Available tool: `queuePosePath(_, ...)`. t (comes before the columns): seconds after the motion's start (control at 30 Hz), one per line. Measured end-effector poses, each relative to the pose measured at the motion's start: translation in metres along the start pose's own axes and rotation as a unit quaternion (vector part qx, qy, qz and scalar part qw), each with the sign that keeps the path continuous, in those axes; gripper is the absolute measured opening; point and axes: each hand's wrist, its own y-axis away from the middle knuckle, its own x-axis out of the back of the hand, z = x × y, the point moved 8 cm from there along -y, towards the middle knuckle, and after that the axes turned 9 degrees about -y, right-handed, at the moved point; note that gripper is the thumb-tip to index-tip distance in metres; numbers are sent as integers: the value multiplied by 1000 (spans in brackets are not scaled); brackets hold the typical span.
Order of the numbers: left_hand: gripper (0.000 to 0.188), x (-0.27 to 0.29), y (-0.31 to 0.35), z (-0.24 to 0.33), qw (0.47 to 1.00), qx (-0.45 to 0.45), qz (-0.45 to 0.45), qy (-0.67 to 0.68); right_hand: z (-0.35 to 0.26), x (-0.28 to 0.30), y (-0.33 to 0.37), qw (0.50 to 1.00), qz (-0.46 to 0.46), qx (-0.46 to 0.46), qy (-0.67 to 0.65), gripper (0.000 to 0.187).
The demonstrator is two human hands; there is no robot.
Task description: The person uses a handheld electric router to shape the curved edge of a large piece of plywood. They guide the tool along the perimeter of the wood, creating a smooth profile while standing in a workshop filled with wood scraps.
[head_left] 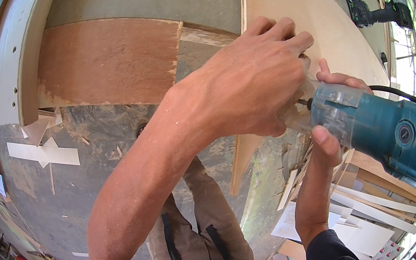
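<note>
Right hand (334,127) closed around teal trimmer router (380,128) at edge of pale plywood sheet (297,3), left hand (255,82) pressing down over its clear base, grip unclear; white offcuts (362,225) below.

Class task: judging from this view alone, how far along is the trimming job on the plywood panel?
Done: offcut strips and wood chips lie on the floor. In hand: the right hand grips the teal trimmer against the pale plywood panel, and the left hand steadies its clear base. Left: cannot tell; the hands hide the worked edge.
</note>
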Motion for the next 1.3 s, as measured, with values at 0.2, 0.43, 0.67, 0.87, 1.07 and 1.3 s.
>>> queuePosePath(0.2, 41, 3, 3, 0, 1000, 1, 10, 9, 3, -2, 3, 1000, 6, -4, -12, 95)
queuePosePath(0.43, 37, 3, 7, -1, 1000, 5, 10, 2, 3, -5, 6, 1000, 11, -26, -11, 96)
queuePosePath(0.67, 37, 5, 7, 0, 1000, 6, 2, 13, 3, -4, 7, 999, -2, -27, -23, 96)
queuePosePath(0.87, 42, 0, 0, 0, 1000, 18, 9, 12, 4, 3, 0, 999, -27, -9, -23, 95)
queuePosePath(1.07, 41, 1, 5, -1, 1000, 17, 3, 17, 2, -3, 0, 999, -40, 1, -18, 93)
queuePosePath(1.3, 34, -10, -25, 4, 999, 23, -17, 18, 12, 26, -10, 999, -31, -9, -22, 93)
